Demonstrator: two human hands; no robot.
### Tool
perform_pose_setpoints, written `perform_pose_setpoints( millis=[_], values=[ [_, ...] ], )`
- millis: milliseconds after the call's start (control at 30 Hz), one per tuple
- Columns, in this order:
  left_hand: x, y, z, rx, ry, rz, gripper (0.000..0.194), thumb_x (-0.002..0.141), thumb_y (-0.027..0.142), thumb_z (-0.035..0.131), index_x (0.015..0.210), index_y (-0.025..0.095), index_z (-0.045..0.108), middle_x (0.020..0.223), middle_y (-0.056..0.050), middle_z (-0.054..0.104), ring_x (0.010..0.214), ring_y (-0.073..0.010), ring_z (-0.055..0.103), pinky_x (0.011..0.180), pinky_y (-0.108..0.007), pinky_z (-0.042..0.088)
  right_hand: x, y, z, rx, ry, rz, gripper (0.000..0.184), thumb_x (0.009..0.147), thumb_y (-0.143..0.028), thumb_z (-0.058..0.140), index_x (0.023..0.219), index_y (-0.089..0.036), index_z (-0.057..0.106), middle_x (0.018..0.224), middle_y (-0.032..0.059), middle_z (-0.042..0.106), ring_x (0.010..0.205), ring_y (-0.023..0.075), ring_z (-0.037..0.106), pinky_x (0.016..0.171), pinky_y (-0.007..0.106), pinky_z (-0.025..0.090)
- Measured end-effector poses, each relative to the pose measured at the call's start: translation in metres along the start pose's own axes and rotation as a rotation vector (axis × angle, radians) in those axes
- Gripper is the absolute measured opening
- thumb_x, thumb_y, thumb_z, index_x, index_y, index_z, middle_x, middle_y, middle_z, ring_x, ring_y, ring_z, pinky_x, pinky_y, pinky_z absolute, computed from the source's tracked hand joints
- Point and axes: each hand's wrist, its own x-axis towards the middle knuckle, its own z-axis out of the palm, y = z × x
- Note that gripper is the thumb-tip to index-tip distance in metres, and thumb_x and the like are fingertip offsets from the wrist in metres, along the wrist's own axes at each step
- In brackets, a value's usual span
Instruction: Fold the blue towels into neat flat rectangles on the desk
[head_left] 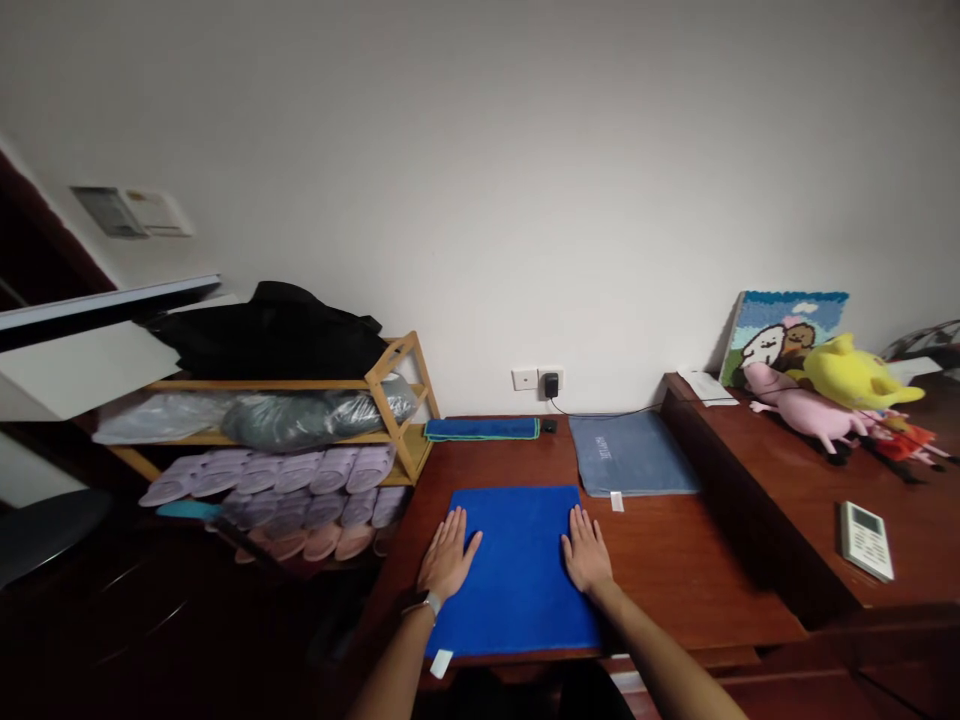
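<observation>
A bright blue towel (517, 580) lies spread flat on the brown wooden desk (660, 560), its white tag (442, 663) hanging out at the near left corner. My left hand (448, 556) rests flat on the towel's left edge, fingers stretched out and holding nothing. On the right edge my right hand (587, 552) lies palm down in the same way, fingers pointing away from me. Behind it a greyish-blue towel (637, 455) with pale lettering lies flat. A folded dark blue towel with green edging (480, 429) sits along the wall.
To the left stands a wooden rack (397, 420) with lilac slippers (292, 475) and a black bag (277, 335). A raised desk section on the right carries a remote control (866, 540) and plush toys (847, 375). A black plug (551, 385) with a cable is in the wall socket.
</observation>
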Motion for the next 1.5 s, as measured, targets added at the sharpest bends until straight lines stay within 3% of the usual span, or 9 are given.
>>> perform_pose_setpoints(
  millis=[200,300,467,567,667,767,1000,1100,1500],
  values=[
    [0.002,0.015,-0.01,0.024,0.01,0.005,0.081,0.102,0.064,0.025,0.161,0.009,0.027,0.166,-0.015,0.031,0.155,-0.0275,0.026,0.128,-0.05,0.022,-0.002,-0.004,-0.006,0.007,0.019,-0.01,0.07,0.104,-0.045,0.013,0.163,-0.008,0.015,0.17,0.0044,0.007,0.159,0.0202,0.004,0.129,0.039,0.003],
    [0.003,0.069,-0.008,-0.007,0.058,0.095,0.075,0.104,0.059,0.022,0.164,0.013,0.022,0.168,-0.012,0.027,0.157,-0.025,0.02,0.129,-0.049,0.02,-0.001,-0.005,-0.006,0.014,0.033,-0.012,0.069,0.104,-0.043,0.014,0.163,-0.008,0.016,0.17,0.0052,0.007,0.159,0.0202,0.004,0.129,0.039,0.003],
    [0.003,0.184,0.017,-0.121,-0.103,0.38,0.068,0.107,0.052,0.019,0.164,0.015,0.021,0.169,-0.009,0.024,0.157,-0.0211,0.02,0.129,-0.043,0.023,0.002,0.004,0.004,-0.019,0.025,-0.075,0.067,0.102,-0.038,0.021,0.163,-0.01,0.016,0.17,0.0067,0.005,0.159,0.0237,0.002,0.129,0.044,0.004],
    [0.002,0.207,0.03,-0.12,-0.153,0.372,0.068,0.107,0.051,0.017,0.163,0.012,0.023,0.168,-0.011,0.026,0.156,-0.0219,0.023,0.129,-0.044,0.024,0.004,0.008,0.01,-0.037,0.018,-0.14,0.068,0.099,-0.035,0.029,0.163,-0.014,0.017,0.17,0.0062,0.002,0.159,0.0258,-0.002,0.129,0.047,0.002],
    [-0.001,0.188,0.033,-0.08,-0.139,0.383,0.068,0.107,0.052,0.02,0.163,0.014,0.021,0.169,-0.01,0.025,0.157,-0.0222,0.022,0.129,-0.045,0.023,0.004,0.006,0.007,-0.026,0.023,-0.09,0.066,0.102,-0.036,0.021,0.163,-0.011,0.017,0.17,0.0067,0.004,0.159,0.0236,0.0,0.129,0.046,0.003],
    [-0.007,0.147,0.027,-0.043,-0.11,0.371,0.068,0.106,0.054,0.022,0.164,0.019,0.018,0.169,-0.007,0.024,0.157,-0.0223,0.022,0.129,-0.046,0.023,0.001,0.0,0.0,0.007,0.033,-0.035,0.066,0.103,-0.038,0.015,0.162,-0.007,0.014,0.17,0.0064,0.006,0.159,0.0209,0.002,0.129,0.042,0.003],
    [-0.018,0.036,0.002,0.041,-0.073,0.077,0.077,0.104,0.062,0.022,0.162,0.012,0.025,0.168,-0.011,0.025,0.156,-0.0241,0.022,0.129,-0.047,0.022,-0.001,-0.003,-0.006,0.026,0.01,-0.014,0.069,0.103,-0.043,0.014,0.162,-0.008,0.013,0.17,0.0042,0.005,0.159,0.0204,0.003,0.129,0.04,0.002],
    [-0.021,0.005,0.0,0.063,-0.035,0.018,0.079,0.103,0.064,0.022,0.162,0.01,0.025,0.168,-0.013,0.025,0.156,-0.0247,0.022,0.128,-0.047,0.023,-0.001,-0.002,-0.004,0.02,0.014,-0.012,0.069,0.103,-0.044,0.013,0.163,-0.009,0.012,0.17,0.0034,0.005,0.159,0.0199,0.003,0.129,0.04,0.001],
    [-0.022,-0.001,0.003,0.028,-0.004,0.013,0.081,0.103,0.065,0.023,0.161,0.009,0.027,0.167,-0.014,0.027,0.156,-0.0257,0.023,0.128,-0.048,0.023,-0.006,-0.005,-0.008,0.02,0.015,0.005,0.069,0.103,-0.044,0.013,0.163,-0.008,0.015,0.17,0.0046,0.008,0.159,0.02,0.006,0.129,0.04,0.003]
  ],
)
